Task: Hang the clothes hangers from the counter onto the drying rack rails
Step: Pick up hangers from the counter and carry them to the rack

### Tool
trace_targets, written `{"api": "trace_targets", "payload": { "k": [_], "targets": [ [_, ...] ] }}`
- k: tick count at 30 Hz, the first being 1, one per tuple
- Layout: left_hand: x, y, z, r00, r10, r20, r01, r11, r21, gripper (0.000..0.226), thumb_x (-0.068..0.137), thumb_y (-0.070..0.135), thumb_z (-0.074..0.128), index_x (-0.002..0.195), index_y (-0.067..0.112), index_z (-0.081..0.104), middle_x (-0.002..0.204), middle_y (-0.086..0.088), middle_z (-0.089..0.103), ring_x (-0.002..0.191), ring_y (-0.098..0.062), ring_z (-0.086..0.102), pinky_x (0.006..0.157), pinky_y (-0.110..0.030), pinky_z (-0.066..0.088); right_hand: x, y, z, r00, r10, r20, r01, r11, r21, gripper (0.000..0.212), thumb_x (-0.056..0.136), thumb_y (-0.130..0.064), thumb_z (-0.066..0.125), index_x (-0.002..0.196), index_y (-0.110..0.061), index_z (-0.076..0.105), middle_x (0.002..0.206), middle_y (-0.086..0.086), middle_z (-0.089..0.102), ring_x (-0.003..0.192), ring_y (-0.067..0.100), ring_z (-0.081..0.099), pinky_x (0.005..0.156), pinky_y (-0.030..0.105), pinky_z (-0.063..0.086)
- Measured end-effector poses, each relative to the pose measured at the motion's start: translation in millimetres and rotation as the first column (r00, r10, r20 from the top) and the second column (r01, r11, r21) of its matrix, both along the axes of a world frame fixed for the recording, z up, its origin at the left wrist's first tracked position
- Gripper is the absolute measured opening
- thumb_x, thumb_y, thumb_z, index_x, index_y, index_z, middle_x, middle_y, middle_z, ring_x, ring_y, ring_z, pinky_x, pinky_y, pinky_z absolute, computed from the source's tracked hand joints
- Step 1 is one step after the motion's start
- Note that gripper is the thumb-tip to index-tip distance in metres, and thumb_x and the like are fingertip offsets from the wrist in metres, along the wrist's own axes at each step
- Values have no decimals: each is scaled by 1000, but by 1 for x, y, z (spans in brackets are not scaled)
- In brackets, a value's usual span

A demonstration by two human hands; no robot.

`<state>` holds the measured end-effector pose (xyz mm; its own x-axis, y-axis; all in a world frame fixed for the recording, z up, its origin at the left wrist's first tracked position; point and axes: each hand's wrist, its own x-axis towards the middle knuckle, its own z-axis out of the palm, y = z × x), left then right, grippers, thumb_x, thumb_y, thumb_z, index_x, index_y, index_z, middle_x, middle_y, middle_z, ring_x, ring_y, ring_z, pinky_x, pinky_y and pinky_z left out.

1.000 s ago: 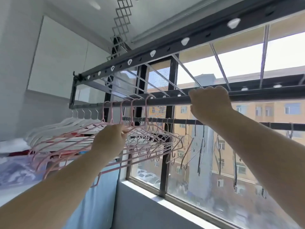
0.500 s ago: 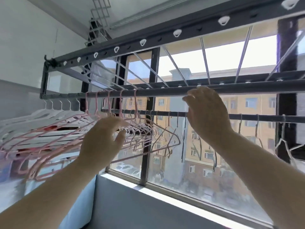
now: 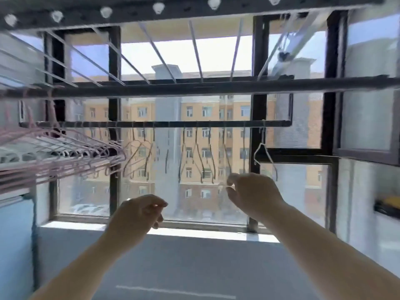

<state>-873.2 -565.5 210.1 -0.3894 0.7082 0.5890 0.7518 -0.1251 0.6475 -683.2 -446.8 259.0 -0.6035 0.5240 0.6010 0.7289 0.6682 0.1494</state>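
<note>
Dark wire hangers (image 3: pixel 197 148) are dangling along the far rail (image 3: pixel 151 124) at twelve o'clock, with the window frame (image 3: pixel 114 61) and apartment blocks (image 3: pixel 205 113) showing behind them. Pink hangers (image 3: pixel 65 152) are crowding the near rail (image 3: pixel 194 87) out at nine o'clock, and a white hanger (image 3: pixel 265 156) is hanging at one. Left hand (image 3: pixel 138 215) and right hand (image 3: pixel 253 193) are hovering below the rails, fingers loosely curled with narrow gaps, gripping nothing I can make out

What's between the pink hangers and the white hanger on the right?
The head view shows a row of thin dark hangers on the far rail, between the pink hangers and the white hanger.
</note>
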Motion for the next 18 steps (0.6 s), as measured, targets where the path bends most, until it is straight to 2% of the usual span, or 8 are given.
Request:
{"api": "trace_targets", "payload": {
  "k": [5,9,11,12,15,18],
  "targets": [
    [140,80,-33,975,-216,61,219,974,-59,36,86,3,55,64,31,59,45,16,62,41,2,56,49,-9,41,163,32,-44,982,-188,37,191,968,-161,26,97,-26,35,109,-18,57,107,2,66,98,23,60,75,27,42],
    [272,147,-71,912,-376,164,397,909,-124,33,86,1,54,66,25,62,41,15,59,38,3,54,48,-9,41,305,41,-73,930,-366,24,358,892,-276,24,96,-23,36,104,-17,58,104,4,64,97,24,58,70,27,37],
    [334,176,-91,873,-425,239,465,873,-149,25,87,-2,51,73,13,66,39,13,58,36,2,52,51,-16,44,371,44,-88,884,-467,11,444,835,-324,26,95,-21,36,104,-15,59,103,5,64,89,23,57,71,28,39],
    [364,189,-101,859,-446,252,494,850,-182,25,88,-1,50,74,13,65,39,13,58,36,2,52,51,-18,43,402,46,-96,859,-512,0,480,805,-349,26,95,-20,36,104,-14,59,101,5,64,84,22,54,69,28,39],
    [452,217,-126,820,-531,213,572,771,-279,30,88,5,50,71,27,61,45,11,60,47,-3,57,62,-26,47,488,46,-122,756,-654,8,598,685,-416,24,93,-19,37,102,-14,59,99,4,65,80,21,52,67,27,38],
    [529,233,-139,760,-621,193,646,688,-331,37,87,6,48,65,35,53,60,12,61,61,-11,59,66,-25,45,563,40,-145,616,-788,-4,694,544,-472,18,93,-18,38,91,-16,55,92,3,63,76,20,49,64,26,35]
  ]
}}
